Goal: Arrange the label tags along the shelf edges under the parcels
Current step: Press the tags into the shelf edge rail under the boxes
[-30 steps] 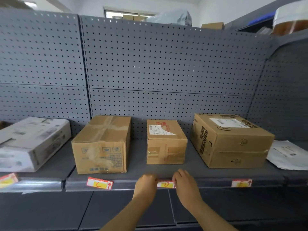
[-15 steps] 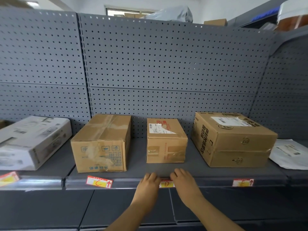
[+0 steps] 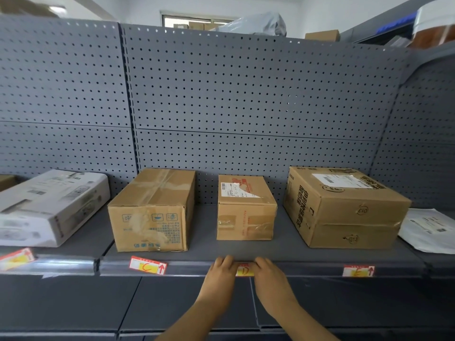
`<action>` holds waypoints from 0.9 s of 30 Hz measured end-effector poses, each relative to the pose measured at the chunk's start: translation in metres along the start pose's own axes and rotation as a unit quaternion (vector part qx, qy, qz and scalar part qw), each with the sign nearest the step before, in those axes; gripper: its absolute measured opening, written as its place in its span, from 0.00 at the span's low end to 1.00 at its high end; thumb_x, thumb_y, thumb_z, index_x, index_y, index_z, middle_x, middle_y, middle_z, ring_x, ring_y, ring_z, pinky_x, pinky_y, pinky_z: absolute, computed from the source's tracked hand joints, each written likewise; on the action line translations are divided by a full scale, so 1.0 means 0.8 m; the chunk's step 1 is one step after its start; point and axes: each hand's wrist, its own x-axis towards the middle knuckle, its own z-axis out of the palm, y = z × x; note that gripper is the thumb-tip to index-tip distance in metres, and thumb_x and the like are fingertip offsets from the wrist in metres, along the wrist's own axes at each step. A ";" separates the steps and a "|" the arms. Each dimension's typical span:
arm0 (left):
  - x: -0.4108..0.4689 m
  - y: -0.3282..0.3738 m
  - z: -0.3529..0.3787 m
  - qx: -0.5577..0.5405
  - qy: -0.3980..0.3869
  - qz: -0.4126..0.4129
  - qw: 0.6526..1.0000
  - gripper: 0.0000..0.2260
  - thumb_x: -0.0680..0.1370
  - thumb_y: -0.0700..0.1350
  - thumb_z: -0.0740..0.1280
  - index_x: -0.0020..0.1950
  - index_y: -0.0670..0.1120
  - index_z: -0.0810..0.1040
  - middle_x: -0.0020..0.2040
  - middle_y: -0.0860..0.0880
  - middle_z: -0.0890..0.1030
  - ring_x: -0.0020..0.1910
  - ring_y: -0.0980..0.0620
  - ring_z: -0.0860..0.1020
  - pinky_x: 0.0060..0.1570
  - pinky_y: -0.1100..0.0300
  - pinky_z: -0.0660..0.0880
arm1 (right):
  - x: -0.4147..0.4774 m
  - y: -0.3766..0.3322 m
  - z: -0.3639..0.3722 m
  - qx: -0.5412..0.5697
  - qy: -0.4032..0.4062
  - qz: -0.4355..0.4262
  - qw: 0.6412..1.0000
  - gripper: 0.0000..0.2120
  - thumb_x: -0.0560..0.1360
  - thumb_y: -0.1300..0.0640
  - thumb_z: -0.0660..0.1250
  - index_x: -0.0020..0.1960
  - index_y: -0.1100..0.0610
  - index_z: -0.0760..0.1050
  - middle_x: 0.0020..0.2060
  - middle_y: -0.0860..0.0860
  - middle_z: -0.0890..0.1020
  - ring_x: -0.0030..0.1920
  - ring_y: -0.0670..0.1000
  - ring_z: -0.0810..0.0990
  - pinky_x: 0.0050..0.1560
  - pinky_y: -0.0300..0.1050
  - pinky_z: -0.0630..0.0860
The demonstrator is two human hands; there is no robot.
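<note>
A red-and-yellow label tag marked D (image 3: 244, 270) sits on the grey shelf edge (image 3: 295, 268) below the small middle parcel (image 3: 246, 217). My left hand (image 3: 220, 275) and my right hand (image 3: 269, 279) press its two ends, covering most of it. Tag C (image 3: 148, 265) hangs tilted under the left brown parcel (image 3: 152, 212). Tag E (image 3: 358, 270) sits under the large right parcel (image 3: 344, 207). Another tag (image 3: 16, 259) lies under the white box (image 3: 46, 207).
A white mailer bag (image 3: 428, 230) lies at the far right of the shelf. Grey pegboard (image 3: 246, 107) backs the shelf. More boxes and a wrapped bundle (image 3: 256, 23) rest on top. A lower shelf panel (image 3: 172, 303) runs beneath my forearms.
Both hands have closed in on tag D, from beside it to pressing its ends, and more of the tag is covered. The camera view has shifted slightly.
</note>
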 end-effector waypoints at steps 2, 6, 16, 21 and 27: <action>-0.001 0.003 -0.002 -0.009 -0.001 -0.007 1.000 0.26 0.75 0.34 0.64 0.72 0.48 0.69 0.69 0.49 0.68 0.67 0.47 0.67 0.69 0.57 0.65 | -0.002 0.001 0.000 0.011 0.003 0.003 1.000 0.24 0.76 0.68 0.60 0.70 0.54 0.69 0.62 0.51 0.72 0.63 0.53 0.72 0.60 0.47 0.74; -0.011 0.004 -0.010 -0.085 0.006 -0.028 0.996 0.28 0.75 0.32 0.64 0.73 0.49 0.69 0.69 0.51 0.68 0.67 0.49 0.68 0.70 0.59 0.67 | -0.008 0.004 -0.006 0.045 0.024 0.015 0.999 0.21 0.76 0.67 0.60 0.67 0.54 0.72 0.61 0.50 0.74 0.61 0.51 0.73 0.57 0.44 0.75; -0.061 -0.040 -0.034 -0.121 0.068 -0.191 0.972 0.22 0.77 0.33 0.60 0.69 0.50 0.71 0.66 0.51 0.72 0.64 0.51 0.72 0.64 0.60 0.70 | -0.045 0.065 -0.027 0.122 0.123 0.221 0.960 0.11 0.78 0.64 0.61 0.56 0.56 0.79 0.53 0.51 0.81 0.49 0.51 0.80 0.42 0.44 0.77; -0.070 -0.032 -0.032 -0.095 0.048 -0.201 0.974 0.19 0.77 0.35 0.61 0.65 0.50 0.73 0.64 0.51 0.74 0.62 0.52 0.73 0.63 0.61 0.71 | -0.044 0.045 -0.021 0.128 0.104 0.178 0.970 0.11 0.78 0.64 0.61 0.54 0.54 0.79 0.53 0.50 0.81 0.49 0.49 0.80 0.43 0.41 0.75; -0.099 -0.048 -0.040 -0.045 0.024 -0.189 0.981 0.21 0.77 0.37 0.60 0.70 0.49 0.69 0.68 0.50 0.71 0.67 0.50 0.70 0.63 0.59 0.68 | -0.028 -0.036 -0.001 0.160 0.078 0.064 0.982 0.11 0.77 0.63 0.61 0.53 0.52 0.79 0.53 0.48 0.80 0.52 0.49 0.79 0.49 0.42 0.76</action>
